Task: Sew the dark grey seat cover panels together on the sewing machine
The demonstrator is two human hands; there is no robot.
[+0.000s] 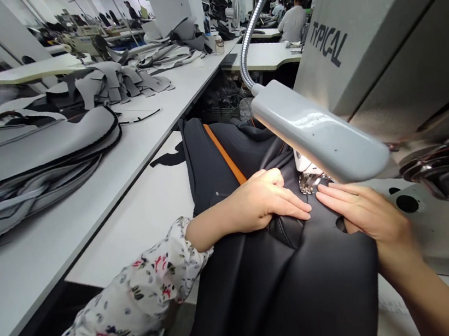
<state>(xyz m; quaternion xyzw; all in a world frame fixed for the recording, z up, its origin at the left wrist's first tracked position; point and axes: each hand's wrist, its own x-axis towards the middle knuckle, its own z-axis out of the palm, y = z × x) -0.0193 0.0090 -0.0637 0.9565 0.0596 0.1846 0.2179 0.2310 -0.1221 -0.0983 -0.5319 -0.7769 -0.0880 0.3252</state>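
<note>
A large black leather-like cover [303,295] with a stitched seam drapes over the sewing table toward me. My left hand [266,201] has its fingers curled and closed on the gathered cover, tips just left of the presser foot [309,181]. On the right of the foot, my right hand [362,210] lies with fingers stretched flat on the cover; its thumb is hidden. An orange strip [225,154] crosses the dark part of the cover behind my left hand. The needle cannot be made out.
The sewing machine [377,43] stands at right, with a lamp [318,128] on a bendable neck hanging over my hands. Grey cover pieces [32,154] and cut scraps [114,80] lie on the long white table [151,111] at left. A person [293,21] sits farther back.
</note>
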